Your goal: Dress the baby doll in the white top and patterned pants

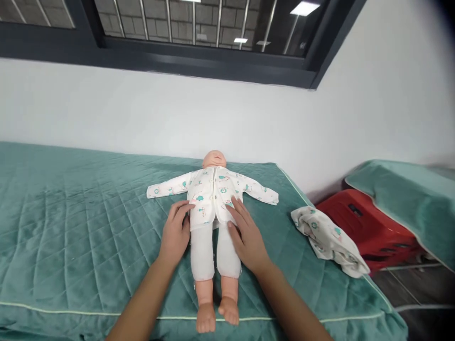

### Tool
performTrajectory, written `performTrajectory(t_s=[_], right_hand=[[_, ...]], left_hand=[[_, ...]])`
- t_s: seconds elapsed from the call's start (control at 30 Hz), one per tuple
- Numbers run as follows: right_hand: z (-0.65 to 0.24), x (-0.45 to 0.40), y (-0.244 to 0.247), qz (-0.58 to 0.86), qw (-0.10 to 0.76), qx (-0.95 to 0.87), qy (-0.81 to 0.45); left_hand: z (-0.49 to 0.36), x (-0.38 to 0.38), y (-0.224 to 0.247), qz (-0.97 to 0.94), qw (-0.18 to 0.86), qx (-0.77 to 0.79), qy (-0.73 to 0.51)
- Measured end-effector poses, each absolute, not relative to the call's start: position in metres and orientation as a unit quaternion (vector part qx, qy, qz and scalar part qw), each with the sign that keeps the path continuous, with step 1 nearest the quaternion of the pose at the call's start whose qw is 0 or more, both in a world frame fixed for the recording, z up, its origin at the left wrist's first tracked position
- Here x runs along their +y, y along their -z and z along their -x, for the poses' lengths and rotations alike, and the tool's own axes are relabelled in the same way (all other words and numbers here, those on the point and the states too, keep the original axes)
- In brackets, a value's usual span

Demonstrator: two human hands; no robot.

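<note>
A baby doll lies on its back with its head toward the wall and its feet toward me. It wears a white printed baby jacket, whose sleeves stretch out to both sides and hide the doll's hands. The doll's legs are white down to the bare lower legs and feet. My left hand is open, its fingertips on the jacket's lower edge at the doll's side. Fingers apart, my right hand rests on the other lower side of the jacket and the upper leg.
A quilted green cover spreads under the doll. At the right edge lies a crumpled white printed cloth. Beyond it stands a red plastic object, partly under another green cover. A white wall and a dark-framed window are behind.
</note>
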State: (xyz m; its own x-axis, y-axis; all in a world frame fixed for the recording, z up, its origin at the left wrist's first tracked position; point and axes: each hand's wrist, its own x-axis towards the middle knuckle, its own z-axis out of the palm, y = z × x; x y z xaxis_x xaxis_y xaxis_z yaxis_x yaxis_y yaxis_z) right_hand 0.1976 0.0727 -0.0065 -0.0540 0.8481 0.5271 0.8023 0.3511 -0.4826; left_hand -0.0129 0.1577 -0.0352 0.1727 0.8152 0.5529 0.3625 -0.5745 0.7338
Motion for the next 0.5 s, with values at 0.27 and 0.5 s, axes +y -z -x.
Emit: performTrajectory(t_s=[0.27,0.5], right_hand=[[-0.2,0.065,0.018,0.553,0.472,-0.687,-0.01],[-0.203,0.076,0.027,0.59,0.481,-0.649,-0.015]], left_hand=[[0.024,0.131,0.041,-0.744,0.204,0.452,-0.448],[0.022,0.121,0.034,-0.763,0.166,0.519,-0.347]])
